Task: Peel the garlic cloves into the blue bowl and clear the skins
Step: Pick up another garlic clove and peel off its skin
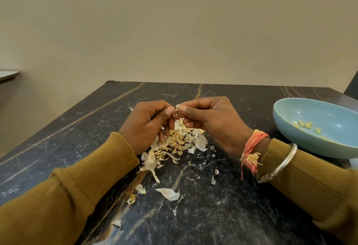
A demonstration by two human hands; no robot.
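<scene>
Nearest the camera, loose papery white garlic skins (pixel 168 193) lie scattered on the dark veined marble surface (pixel 213 219). Two mustard ribbed sleeves (pixel 77 182) reach in from either side. The right wrist wears a plain silver bangle (pixel 284 164) and a tied orange thread band (pixel 253 142).

Farther in, between the forearms, sits a heaped pile of white and yellowish garlic skins (pixel 180 140). The left hand's lower fingers hang down onto its far edge.

Above that pile the left hand (pixel 149 126) and right hand (pixel 211 122) meet, raised off the surface. Each grip is pinched, thumb against curled fingers, on a small pale garlic piece (pixel 177 113) held between them. It is too hidden to tell whether it is clove or skin.

Off to the right, well apart from the pile, a shallow pale blue ceramic bowl (pixel 310 113) rests on the surface, holding a few peeled yellowish garlic cloves (pixel 304 124). Beyond the surface's far edge rises a plain beige wall (pixel 174 31).
</scene>
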